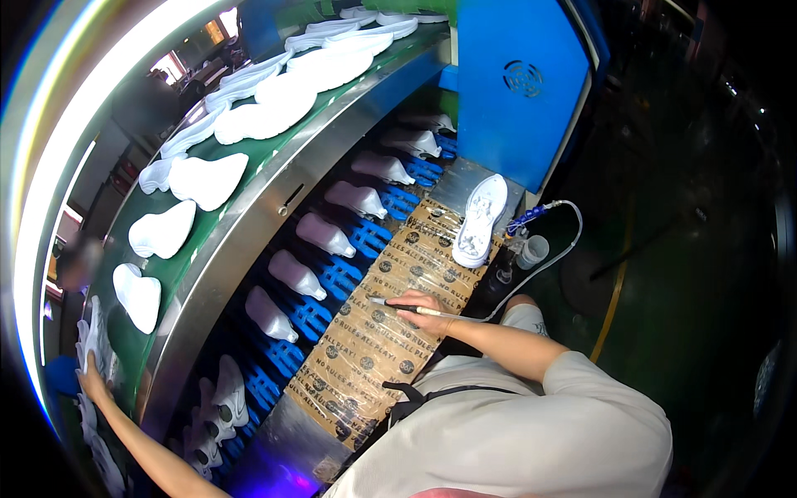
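In the head view, the right hand [422, 312] sits near the middle of the frame, closed round a slim black pen-like tool with a pale tip [402, 307], gripped much like a pencil. The tip points left over the long ledge covered in printed brown cardboard under clear film [365, 365], which probably protects the surface beneath. A thin translucent hose [573, 241] runs from behind that hand to a blue valve fitting [528, 217] at centre right; its slack loop seems meant to let the tool travel.

At the far left of the frame, the left hand [93, 383] is stretched out to a white shoe-shaped piece [96, 336] at the edge of the curved green conveyor belt [187, 241]. The fingers seem to touch it, but I cannot tell whether they pinch it.

A white shoe sole with its hollow side up [481, 220] lies at the ledge's upper end, right of centre, apart from both hands. A white cup [534, 249] stands just beside it.

Around these, more white soles line the belt, upper left. Below it, pale foot-shaped forms [297, 275] sit by blue plastic holders [339, 279]. The belt's metal side wall [274, 187] and this row lie between the hands; a tall blue housing [523, 124] blocks the upper centre.
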The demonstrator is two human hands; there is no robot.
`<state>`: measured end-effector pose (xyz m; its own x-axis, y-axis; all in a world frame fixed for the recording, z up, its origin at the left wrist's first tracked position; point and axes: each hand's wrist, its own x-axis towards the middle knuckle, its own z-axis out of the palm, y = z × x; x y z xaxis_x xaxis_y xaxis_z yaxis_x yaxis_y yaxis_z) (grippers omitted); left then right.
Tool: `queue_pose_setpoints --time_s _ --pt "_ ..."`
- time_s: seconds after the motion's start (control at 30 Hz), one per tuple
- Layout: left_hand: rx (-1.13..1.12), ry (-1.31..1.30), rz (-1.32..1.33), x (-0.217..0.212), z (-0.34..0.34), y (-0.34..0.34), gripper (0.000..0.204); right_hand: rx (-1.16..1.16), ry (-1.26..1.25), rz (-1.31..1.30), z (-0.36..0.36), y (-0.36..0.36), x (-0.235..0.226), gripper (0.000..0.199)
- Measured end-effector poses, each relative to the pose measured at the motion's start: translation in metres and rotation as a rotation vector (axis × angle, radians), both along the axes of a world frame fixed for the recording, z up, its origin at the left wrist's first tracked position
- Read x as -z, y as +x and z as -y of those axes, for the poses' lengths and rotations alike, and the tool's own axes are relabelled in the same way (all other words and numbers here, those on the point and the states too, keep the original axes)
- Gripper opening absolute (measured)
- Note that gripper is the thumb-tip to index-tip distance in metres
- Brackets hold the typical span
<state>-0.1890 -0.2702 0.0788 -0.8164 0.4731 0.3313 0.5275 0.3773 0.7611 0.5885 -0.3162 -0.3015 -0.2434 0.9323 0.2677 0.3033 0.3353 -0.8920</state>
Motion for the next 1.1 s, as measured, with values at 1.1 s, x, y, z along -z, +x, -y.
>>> queue_pose_setpoints --time_s 1.1 --pt "1.096 0.166 1.753 0.272 0.092 0.585 0.091 -0.081 -0.044 -0.359 0.017 0.003 -0.182 0.026"
